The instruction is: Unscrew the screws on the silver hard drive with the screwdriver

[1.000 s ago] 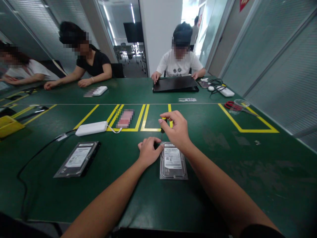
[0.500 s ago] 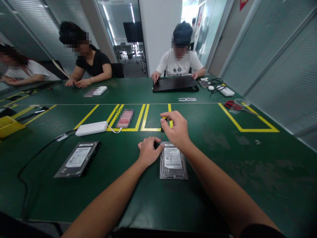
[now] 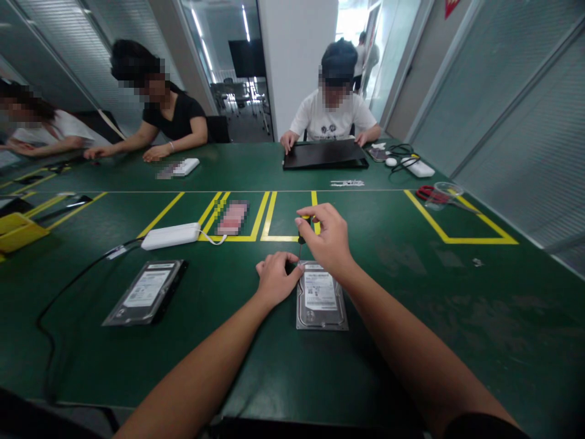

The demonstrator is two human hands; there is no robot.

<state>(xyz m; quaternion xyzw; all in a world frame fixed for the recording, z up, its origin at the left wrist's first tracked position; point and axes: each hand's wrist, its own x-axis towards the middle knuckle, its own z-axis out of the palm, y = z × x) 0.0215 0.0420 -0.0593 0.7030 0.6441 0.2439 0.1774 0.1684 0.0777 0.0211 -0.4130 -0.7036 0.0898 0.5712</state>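
A hard drive [image 3: 322, 299] with a white label lies flat on the green table in front of me. My left hand [image 3: 277, 275] rests at its far left corner, fingers curled and thumb against the drive's edge. In my right hand [image 3: 328, 235] is a small screwdriver [image 3: 301, 236] with a black and yellow handle, held upright. Its thin shaft points down at that same corner; the tip is hidden by my left fingers. Off to the left lies a second hard drive [image 3: 147, 292], seemingly on or in a clear bag.
A white power strip [image 3: 170, 236] with a black cable lies left, beside a blurred phone [image 3: 233, 217]. Small metal bits [image 3: 478, 262] and red-handled scissors [image 3: 432, 195] with a clear cup [image 3: 446, 192] are right. Across the table a person handles a black panel [image 3: 325, 155]; two others sit left.
My hands stay at the drive's corner with the screwdriver upright. Across the table, the person in black has stretched one arm to the left. The view has shifted slightly.
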